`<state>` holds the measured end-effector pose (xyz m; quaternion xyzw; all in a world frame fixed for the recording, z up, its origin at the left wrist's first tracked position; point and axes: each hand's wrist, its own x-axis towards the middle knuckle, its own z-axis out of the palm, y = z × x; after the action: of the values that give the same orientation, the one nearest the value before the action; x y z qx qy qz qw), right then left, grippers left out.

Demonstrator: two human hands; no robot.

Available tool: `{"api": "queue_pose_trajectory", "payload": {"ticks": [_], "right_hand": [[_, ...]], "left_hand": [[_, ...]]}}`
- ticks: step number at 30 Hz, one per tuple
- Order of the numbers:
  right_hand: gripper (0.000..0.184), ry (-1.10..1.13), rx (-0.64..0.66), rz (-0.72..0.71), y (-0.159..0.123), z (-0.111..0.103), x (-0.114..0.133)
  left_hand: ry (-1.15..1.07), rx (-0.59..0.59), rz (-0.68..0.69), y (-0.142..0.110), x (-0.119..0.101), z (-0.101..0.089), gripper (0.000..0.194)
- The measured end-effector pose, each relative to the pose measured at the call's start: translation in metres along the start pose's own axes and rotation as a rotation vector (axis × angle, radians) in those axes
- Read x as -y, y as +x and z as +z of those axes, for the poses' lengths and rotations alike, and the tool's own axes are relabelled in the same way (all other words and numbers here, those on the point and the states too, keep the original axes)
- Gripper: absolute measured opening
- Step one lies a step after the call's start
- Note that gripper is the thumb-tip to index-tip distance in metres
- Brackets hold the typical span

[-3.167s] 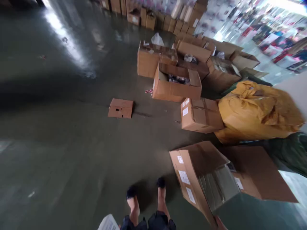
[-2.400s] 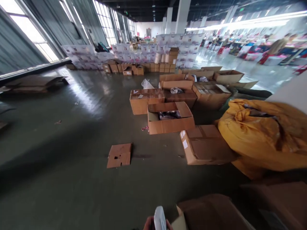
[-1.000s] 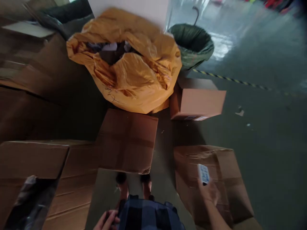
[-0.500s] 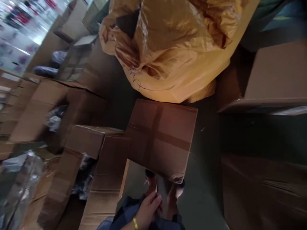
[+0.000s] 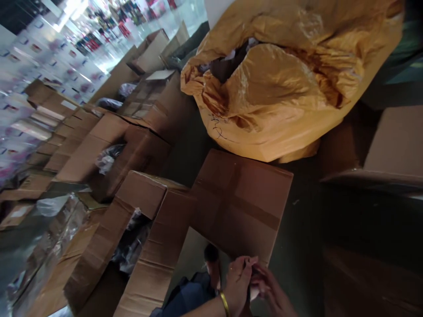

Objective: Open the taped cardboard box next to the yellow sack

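Note:
My left hand [image 5: 238, 279], with a yellow bracelet at the wrist, is low in the view with its fingers drawn together. My right hand [image 5: 267, 286] meets it from the right, somewhat blurred, its fingers curled in. Between the two lies something small and dark that I cannot make out. Both hands are just above the near edge of a closed, taped cardboard box [image 5: 241, 202] on the floor. Against the far side of that box rests a large orange sack [image 5: 274, 132], its crumpled mouth partly open and black marks written on its side.
On the left stands an open cardboard box [image 5: 168, 233] with clear plastic-wrapped goods [image 5: 132, 251] in it. More cartons [image 5: 109, 132] are stacked behind. At the right is another carton [image 5: 396, 145]. My foot [image 5: 211, 255] is on the dark floor beside the taped box.
The view has swung, so boxes and sack sit farther right and lower. My right hand has come into clear sight against my left, and both hands are higher, over the box's near edge.

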<state>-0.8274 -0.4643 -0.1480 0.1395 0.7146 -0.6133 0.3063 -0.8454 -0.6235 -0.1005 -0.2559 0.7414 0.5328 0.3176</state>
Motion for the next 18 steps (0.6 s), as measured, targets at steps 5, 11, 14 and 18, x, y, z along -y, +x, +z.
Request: {"api": "queue_pose_trajectory", "payload": {"ticks": [5, 11, 14, 18], "right_hand": [[0.075, -0.008, -0.003, -0.141, 0.093, 0.026, 0.048], [0.039, -0.336, -0.28, -0.279, 0.289, -0.018, 0.13], [0.035, -0.51, -0.384, -0.313, 0.352, -0.02, 0.164], [0.038, -0.668, -0.492, -0.354, 0.385, -0.012, 0.179]], "left_hand": [[0.078, -0.024, 0.142, 0.076, -0.002, -0.039, 0.075], [0.444, -0.315, 0.3, 0.165, 0.027, -0.142, 0.07], [0.57, -0.39, 0.384, 0.19, 0.06, -0.162, 0.065], [0.908, -0.629, 0.618, 0.213, 0.099, -0.159, 0.067]]}}
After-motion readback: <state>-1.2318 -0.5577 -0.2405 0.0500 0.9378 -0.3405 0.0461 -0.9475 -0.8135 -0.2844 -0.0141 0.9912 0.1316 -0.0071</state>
